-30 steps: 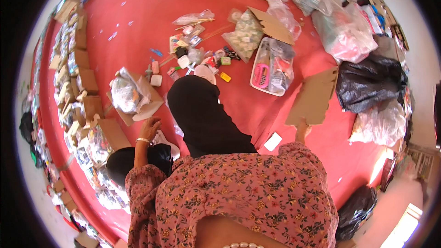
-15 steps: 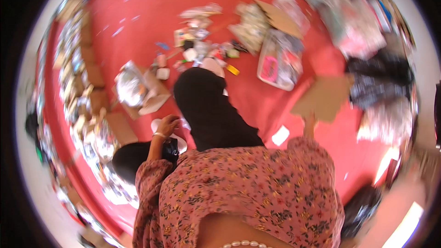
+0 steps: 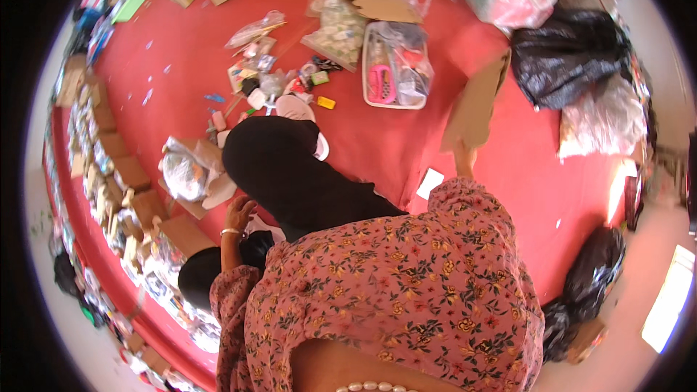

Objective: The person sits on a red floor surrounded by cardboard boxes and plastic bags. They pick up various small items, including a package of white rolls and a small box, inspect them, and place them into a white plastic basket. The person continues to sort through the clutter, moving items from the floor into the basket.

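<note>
My right hand [image 3: 465, 158] grips the lower end of a flat brown cardboard piece [image 3: 475, 105], which is tilted nearly edge-on above the red floor. Beside my knee, my left hand [image 3: 238, 216] has loosely bent fingers, apart, with nothing seen in them. Past that hand stands an opened cardboard box [image 3: 218, 192] with a clear plastic bag [image 3: 183, 176] in it. Ahead of my shoe lies a pile of small mixed items, among them a yellow block [image 3: 326, 103]. A white tray [image 3: 394, 105] holds a pink item [image 3: 380, 83] and plastic-wrapped things.
Filled cardboard boxes [image 3: 132, 173] line the left side. At the right lie a black plastic bag [image 3: 570, 58] and a whitish plastic bag [image 3: 602, 120]. A cardboard sheet [image 3: 381, 3] rests behind the tray, and a white card [image 3: 430, 183] lies near my right sleeve.
My right hand has turned the cardboard from broad side toward a narrower edge-on view. The view has shifted, so the floor items appear farther left. My left hand stays near my knee.
</note>
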A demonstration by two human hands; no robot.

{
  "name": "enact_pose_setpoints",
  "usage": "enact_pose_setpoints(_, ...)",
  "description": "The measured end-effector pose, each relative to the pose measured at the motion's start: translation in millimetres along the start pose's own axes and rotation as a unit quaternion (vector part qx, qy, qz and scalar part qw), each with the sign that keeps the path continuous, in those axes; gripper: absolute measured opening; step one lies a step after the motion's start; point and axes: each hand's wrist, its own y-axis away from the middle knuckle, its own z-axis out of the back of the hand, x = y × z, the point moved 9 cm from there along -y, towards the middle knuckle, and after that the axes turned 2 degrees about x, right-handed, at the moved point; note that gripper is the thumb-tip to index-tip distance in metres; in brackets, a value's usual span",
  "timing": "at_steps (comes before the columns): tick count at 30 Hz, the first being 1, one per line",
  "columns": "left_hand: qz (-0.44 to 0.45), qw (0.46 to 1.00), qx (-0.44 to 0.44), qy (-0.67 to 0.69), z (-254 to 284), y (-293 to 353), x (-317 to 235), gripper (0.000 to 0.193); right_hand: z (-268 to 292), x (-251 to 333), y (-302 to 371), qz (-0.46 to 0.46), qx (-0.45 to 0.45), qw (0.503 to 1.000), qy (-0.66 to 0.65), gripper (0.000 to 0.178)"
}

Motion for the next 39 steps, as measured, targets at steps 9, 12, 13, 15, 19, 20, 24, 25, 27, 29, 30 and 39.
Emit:
enact_pose_setpoints(9, -0.141, 0.983, -0.018, -0.119, -5, 3, -10, 0.025, 25, 13, -32, 0.029, 0.108, 0.993, -0.044, 0.042)
enact_pose_setpoints(12, -0.115, 0.984, -0.052, -0.128, 3, 14, -21, 0.029, 62, 42, -77, 0.087, 0.040, 0.991, -0.091, 0.041)
enact_pose_setpoints(13, -0.112, 0.983, -0.056, -0.136, 6, 10, -29, 0.030, 80, 59, -89, 0.121, -0.001, 0.987, -0.110, 0.041)
enact_pose_setpoints(15, -0.099, 0.984, -0.057, -0.135, 15, 8, -42, 0.033, 116, 99, -107, 0.160, -0.054, 0.972, -0.162, 0.041)
enact_pose_setpoints(19, -0.259, 0.952, -0.145, -0.081, 76, -2, -64, 0.036, 201, 244, -141, 0.236, -0.095, 0.936, -0.242, 0.037)
enact_pose_setpoints(20, -0.259, 0.949, -0.168, -0.060, 97, 4, -72, 0.037, 214, 286, -135, 0.203, -0.041, 0.906, -0.369, 0.037)
enact_pose_setpoints(24, -0.185, 0.972, -0.135, 0.052, 154, 42, -135, 0.044, 301, 458, -56, 0.221, 0.110, 0.759, -0.602, 0.036)
enact_pose_setpoints(25, -0.194, 0.963, -0.146, 0.119, 167, 44, -139, 0.045, 307, 496, -31, 0.240, 0.164, 0.744, -0.601, 0.035)
enact_pose_setpoints(27, -0.204, 0.925, -0.171, 0.270, 190, 55, -139, 0.044, 338, 568, 36, 0.307, 0.219, 0.751, -0.542, 0.037)
enact_pose_setpoints(29, -0.186, 0.877, -0.194, 0.398, 217, 59, -119, 0.049, 322, 629, 104, 0.500, 0.149, 0.780, -0.344, 0.035)
enact_pose_setpoints(30, -0.213, 0.874, -0.192, 0.392, 221, 74, -132, 0.061, 325, 651, 148, 0.587, 0.089, 0.746, -0.302, 0.032)
enact_pose_setpoints(39, -0.292, 0.767, -0.119, 0.559, 252, 114, -111, 0.073, 261, 666, 389, 0.760, 0.137, 0.565, -0.291, 0.011)
